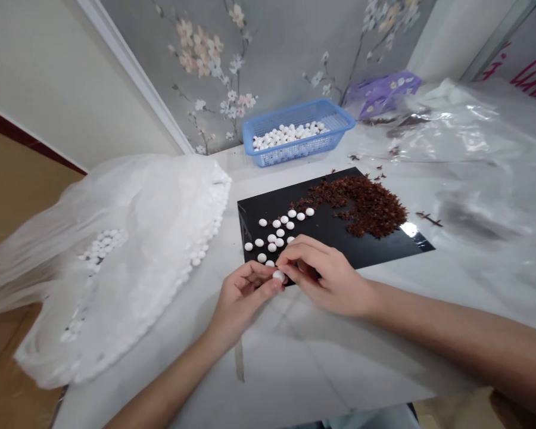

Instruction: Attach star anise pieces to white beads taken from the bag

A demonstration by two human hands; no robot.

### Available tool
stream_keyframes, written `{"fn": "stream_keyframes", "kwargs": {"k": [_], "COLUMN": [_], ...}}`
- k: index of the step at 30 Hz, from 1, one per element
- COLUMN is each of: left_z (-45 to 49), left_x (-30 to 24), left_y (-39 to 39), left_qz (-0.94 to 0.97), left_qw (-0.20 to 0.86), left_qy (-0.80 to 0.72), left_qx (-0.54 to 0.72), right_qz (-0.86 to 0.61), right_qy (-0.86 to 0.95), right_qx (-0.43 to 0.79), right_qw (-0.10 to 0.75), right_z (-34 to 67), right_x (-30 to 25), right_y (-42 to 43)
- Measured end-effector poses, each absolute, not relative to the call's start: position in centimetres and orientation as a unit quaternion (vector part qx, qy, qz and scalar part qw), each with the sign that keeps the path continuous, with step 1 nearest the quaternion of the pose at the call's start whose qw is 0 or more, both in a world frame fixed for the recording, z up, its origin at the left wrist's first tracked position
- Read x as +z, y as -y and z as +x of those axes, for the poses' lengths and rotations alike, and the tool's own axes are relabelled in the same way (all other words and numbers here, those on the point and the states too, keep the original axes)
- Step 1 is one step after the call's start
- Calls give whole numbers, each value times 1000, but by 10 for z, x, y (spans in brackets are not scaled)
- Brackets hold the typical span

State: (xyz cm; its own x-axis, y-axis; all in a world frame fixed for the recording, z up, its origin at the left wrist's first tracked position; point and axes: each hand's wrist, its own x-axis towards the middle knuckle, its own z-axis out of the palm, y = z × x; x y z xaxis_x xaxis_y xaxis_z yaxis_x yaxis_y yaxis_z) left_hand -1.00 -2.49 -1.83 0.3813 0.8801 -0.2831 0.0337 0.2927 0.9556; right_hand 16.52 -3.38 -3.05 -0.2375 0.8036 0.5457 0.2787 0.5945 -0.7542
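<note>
My left hand point(245, 295) pinches a small white ball point(279, 276) between thumb and fingers, above the near edge of a black board point(326, 244). Close beside it, my right hand point(324, 271) has thumb and fingertips pressed together at the ball's upper side; whatever they grip is too small to make out. Several loose white balls point(280, 233) lie on the board's left half, some with dark red-brown bits next to them. A heap of small red-brown, star-shaped pieces point(370, 205) covers the board's far right part.
Behind the board, against the wall, stands a blue plastic basket point(304, 149) of white balls. A large translucent bag point(129, 286) of white balls fills the left side. Clear plastic wrapping point(455, 119) and a purple pack point(384, 95) lie at the back right.
</note>
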Motion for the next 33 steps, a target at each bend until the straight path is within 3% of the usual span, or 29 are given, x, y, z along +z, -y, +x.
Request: {"fn": "stream_keyframes", "kwargs": {"k": [26, 33], "left_z": [-12, -13], "left_x": [-16, -16], "left_y": [23, 23], "left_qz": [460, 504], "left_qw": [676, 649], "left_qy": [-468, -461], "left_qx": [335, 334], "right_qz": [-304, -334], "right_qy": [779, 854], "right_qx": [283, 185], "right_qw": [470, 354], "right_z": [167, 175], "right_x": [-32, -19], "right_y": [30, 28]}}
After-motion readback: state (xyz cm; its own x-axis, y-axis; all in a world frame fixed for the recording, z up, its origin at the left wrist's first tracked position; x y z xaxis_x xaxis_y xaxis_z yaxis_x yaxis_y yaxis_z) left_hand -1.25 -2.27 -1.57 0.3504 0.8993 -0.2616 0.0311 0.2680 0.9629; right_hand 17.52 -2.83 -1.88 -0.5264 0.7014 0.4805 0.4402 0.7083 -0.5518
